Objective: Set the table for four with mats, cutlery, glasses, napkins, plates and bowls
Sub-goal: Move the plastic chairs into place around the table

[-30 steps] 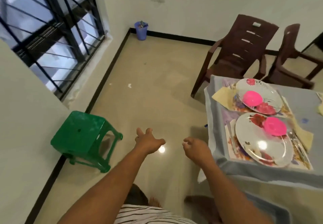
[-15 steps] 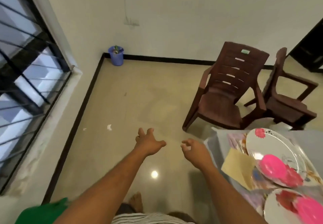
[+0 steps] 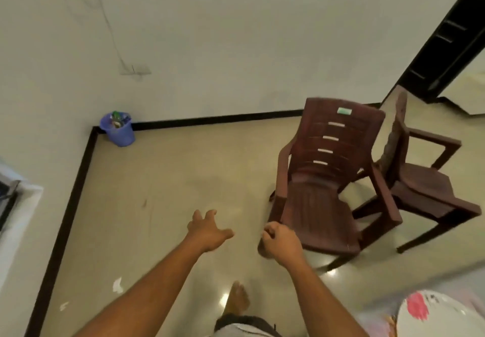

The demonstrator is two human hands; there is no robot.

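Both arms reach forward over the shiny beige floor [image 3: 162, 200], and both hands are empty. The left hand [image 3: 208, 231] is released, with the fingers spread and the thumb pointing to the right. The right hand [image 3: 279, 243] is loosely clenched, the fingers curled in toward the palm, and it grasps nothing. It is in front of the near edge of a brown plastic chair [image 3: 322, 181], but from this view I cannot tell whether it touches the chair. A second brown chair [image 3: 425, 181] stands just beside the first one, on the right, turned sideways.

Of the task's things, only a small part shows. In the lower right corner there is one white plate [image 3: 441, 318] with a red flower print, cut by the edge of the frame. It lies on the tabletop [image 3: 388, 302], which is covered with a pale cloth and looks blurred here. The plate is well apart from both hands, to the right of the right forearm.

In the far corner of the room a small blue bin [image 3: 118, 129] stands on the floor against the white wall [image 3: 236, 34]. Some small white scraps [image 3: 117, 285] lie on the floor at the left. A bare foot [image 3: 237, 298] of the person shows between the two forearms, low in the frame. A dark door frame [image 3: 446, 37] is at the upper right.
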